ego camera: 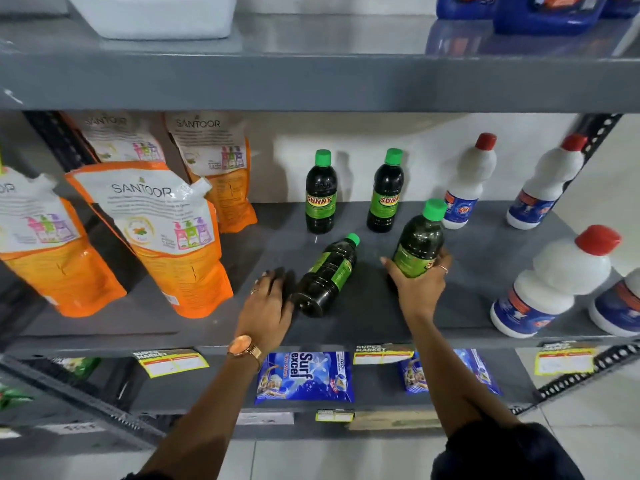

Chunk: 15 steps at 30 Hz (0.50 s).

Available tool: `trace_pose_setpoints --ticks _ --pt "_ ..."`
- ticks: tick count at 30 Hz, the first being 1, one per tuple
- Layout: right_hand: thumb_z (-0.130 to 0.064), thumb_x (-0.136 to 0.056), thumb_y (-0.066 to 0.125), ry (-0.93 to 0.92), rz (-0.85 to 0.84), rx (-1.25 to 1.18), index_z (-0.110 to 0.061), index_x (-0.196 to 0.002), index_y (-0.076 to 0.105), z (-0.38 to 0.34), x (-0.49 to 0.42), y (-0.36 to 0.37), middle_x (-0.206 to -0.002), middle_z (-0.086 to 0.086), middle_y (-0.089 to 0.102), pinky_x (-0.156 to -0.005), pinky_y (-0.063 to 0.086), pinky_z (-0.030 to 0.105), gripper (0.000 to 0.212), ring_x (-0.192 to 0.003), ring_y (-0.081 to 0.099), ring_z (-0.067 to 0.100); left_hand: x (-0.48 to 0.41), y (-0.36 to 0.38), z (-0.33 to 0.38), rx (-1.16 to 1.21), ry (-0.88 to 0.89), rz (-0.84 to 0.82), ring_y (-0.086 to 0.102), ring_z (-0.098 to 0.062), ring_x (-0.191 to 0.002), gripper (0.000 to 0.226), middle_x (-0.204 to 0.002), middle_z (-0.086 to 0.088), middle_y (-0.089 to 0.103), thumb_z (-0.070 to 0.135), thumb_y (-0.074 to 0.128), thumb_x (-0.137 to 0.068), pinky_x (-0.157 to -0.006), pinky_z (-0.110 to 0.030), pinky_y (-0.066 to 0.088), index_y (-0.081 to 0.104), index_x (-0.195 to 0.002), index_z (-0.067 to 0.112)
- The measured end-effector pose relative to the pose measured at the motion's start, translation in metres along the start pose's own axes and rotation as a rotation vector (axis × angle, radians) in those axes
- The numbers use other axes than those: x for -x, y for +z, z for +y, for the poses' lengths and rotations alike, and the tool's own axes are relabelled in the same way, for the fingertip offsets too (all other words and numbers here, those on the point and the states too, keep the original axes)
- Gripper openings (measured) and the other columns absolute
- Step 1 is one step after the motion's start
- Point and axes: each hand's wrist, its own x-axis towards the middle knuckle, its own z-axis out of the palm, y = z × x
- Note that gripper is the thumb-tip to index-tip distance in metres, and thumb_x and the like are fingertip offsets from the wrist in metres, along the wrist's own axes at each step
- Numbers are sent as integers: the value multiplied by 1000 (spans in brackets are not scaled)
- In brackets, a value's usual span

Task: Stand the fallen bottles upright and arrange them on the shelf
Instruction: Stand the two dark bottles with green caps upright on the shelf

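Two dark bottles with green caps and green labels stand upright at the back of the grey middle shelf (pixel 346 327), one on the left (pixel 321 192) and one on the right (pixel 385 192). A third like bottle (pixel 329 275) lies on its side mid-shelf, cap pointing back-right. My left hand (pixel 270 306) rests against its base end, fingers spread, not wrapped around it. My right hand (pixel 419 285) grips a fourth bottle (pixel 420 237) at its lower half and holds it nearly upright, slightly tilted, in front of the right standing bottle.
Orange and white refill pouches (pixel 162 233) lean on the shelf's left. White bottles with red caps (pixel 554 282) stand on the right. Blue jugs (pixel 547 12) sit on the upper shelf, blue detergent packets (pixel 304 375) on the lower one.
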Motion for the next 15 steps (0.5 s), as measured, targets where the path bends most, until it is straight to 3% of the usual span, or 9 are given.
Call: trace_pose_setpoints --ticks 3,5,8,11,13,15 --pt "-11 -67 82 -22 -92 46 -7 -131 41 11 0 -4 -108 4 59 -75 38 12 77 -94 58 20 0 1 2 -1 2 15 42 -37 -126 66 -138 -21 45 46 26 -87 -104 -43 35 41 -135 4" --pt "-4 -71 76 -2 -64 91 -10 -134 44 24 2 -9 -109 3 59 -79 38 15 72 -98 57 20 -11 7 -1 14 37 -34 42 -37 -127 63 -139 -21 44 44 30 -88 -104 -44 36 40 -136 4" --pt "-21 -62 86 -20 -52 105 -19 -131 48 25 2 -14 -112 -2 63 -89 46 26 78 -102 60 13 -10 7 1 13 30 -22 42 -37 -126 55 -139 -21 43 34 42 -90 -104 -46 38 40 -136 4" --pt "-40 -46 92 -39 -21 153 -15 -119 50 21 -5 -2 -118 6 58 -95 46 32 89 -108 56 18 -10 6 -4 14 12 5 43 -38 -124 51 -138 -21 44 25 50 -91 -103 -47 39 40 -135 4" --pt "-40 -45 92 -58 -25 178 -12 -119 51 19 -7 0 -117 6 52 -95 41 28 89 -108 50 16 -10 5 -4 10 -5 1 43 -38 -124 51 -139 -22 43 23 50 -90 -104 -47 38 40 -136 3" --pt "-34 -48 92 -65 -41 170 -13 -117 54 21 -5 -4 -115 3 57 -94 46 31 82 -104 54 14 -9 6 -3 12 -4 -8 43 -38 -124 51 -139 -22 42 23 50 -90 -104 -47 38 40 -135 3"
